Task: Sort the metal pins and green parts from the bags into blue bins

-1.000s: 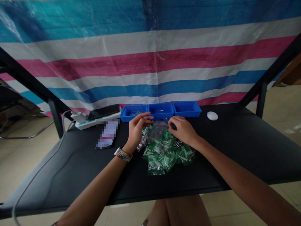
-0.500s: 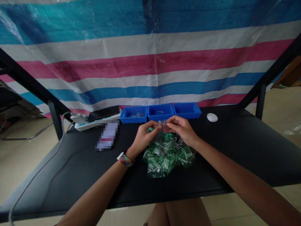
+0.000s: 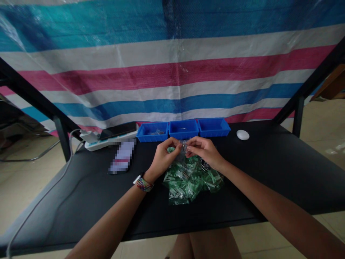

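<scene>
Between my two hands is a small clear plastic bag (image 3: 184, 146), pinched from both sides; its contents are too small to make out. My left hand (image 3: 166, 153) has thumb and forefinger closed on the bag's left side. On the right side, my right hand (image 3: 206, 151) grips it with fingertips pressed together. Below them lies a pile of small green-tinted plastic bags (image 3: 188, 180) with thin metal pieces inside. Some loose metal pieces (image 3: 205, 165) show at the pile's right, partly hidden by my right hand.
Behind my hands stand three blue bins: the left bin (image 3: 153, 138) holds small clear bags, the middle bin (image 3: 183, 134) a thin metal piece, and the right bin (image 3: 214, 133). A power strip (image 3: 93, 145), a phone (image 3: 118, 130), a blurred packet (image 3: 122, 158) and a white mouse-like object (image 3: 243, 135) lie around.
My right hand has shifted slightly down and left, its fingers closer to my left hand. The clear bag looks more bunched between them. The pile and bins stay put.
</scene>
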### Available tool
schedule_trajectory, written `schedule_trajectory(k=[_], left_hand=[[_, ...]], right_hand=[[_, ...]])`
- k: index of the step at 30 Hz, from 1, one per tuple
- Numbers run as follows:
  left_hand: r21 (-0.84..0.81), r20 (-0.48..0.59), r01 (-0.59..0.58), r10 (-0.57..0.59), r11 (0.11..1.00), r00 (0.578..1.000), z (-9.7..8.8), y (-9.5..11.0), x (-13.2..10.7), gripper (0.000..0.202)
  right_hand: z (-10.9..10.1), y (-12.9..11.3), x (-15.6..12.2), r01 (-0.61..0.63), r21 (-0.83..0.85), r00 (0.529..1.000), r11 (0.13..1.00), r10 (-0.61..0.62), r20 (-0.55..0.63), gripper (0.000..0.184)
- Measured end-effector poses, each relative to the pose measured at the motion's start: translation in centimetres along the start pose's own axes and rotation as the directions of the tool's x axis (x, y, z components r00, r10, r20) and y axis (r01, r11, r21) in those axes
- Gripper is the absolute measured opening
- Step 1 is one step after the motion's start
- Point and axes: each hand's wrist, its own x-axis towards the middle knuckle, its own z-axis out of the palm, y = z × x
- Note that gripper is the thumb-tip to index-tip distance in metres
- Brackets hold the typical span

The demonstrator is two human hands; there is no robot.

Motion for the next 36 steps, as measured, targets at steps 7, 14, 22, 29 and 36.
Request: schedule_trajectory(k=[7, 14, 22, 29, 36], left_hand=[[-0.065, 0.003, 0.031, -0.031, 0.997, 1.000, -0.22, 0.21, 0.11, 0.040], [-0.122, 0.033, 0.129, -0.126, 0.984, 0.992, -0.26, 0.13, -0.06, 0.062], [-0.157, 0.018, 0.115, -0.114, 0.981, 0.993, -0.16, 0.03, 0.04, 0.035], [-0.313, 0.036, 0.134, -0.129, 0.940, 0.991, 0.20, -0.21, 0.39, 0.029], [-0.315, -0.007, 0.102, -0.110, 0.944, 0.994, 0.16, -0.59, 0.46, 0.029]], right_hand=[[-0.08, -0.50, -0.18, 0.081, -0.082, 0.995, 0.993, -0.085, -0.047, 0.024], [0.08, -0.90, -0.45, 0.236, -0.181, 0.965, 0.955, -0.252, -0.073, 0.013], [-0.03, -0.88, -0.66, 0.397, -0.434, 0.879, 0.809, -0.470, -0.072, 0.020], [-0.22, -0.78, -0.51, 0.376, -0.445, 0.888, 0.813, -0.453, -0.079, 0.024], [0.23, -0.61, -0.16, 0.157, -0.011, 0.976, 0.987, -0.157, -0.154, 0.056]])
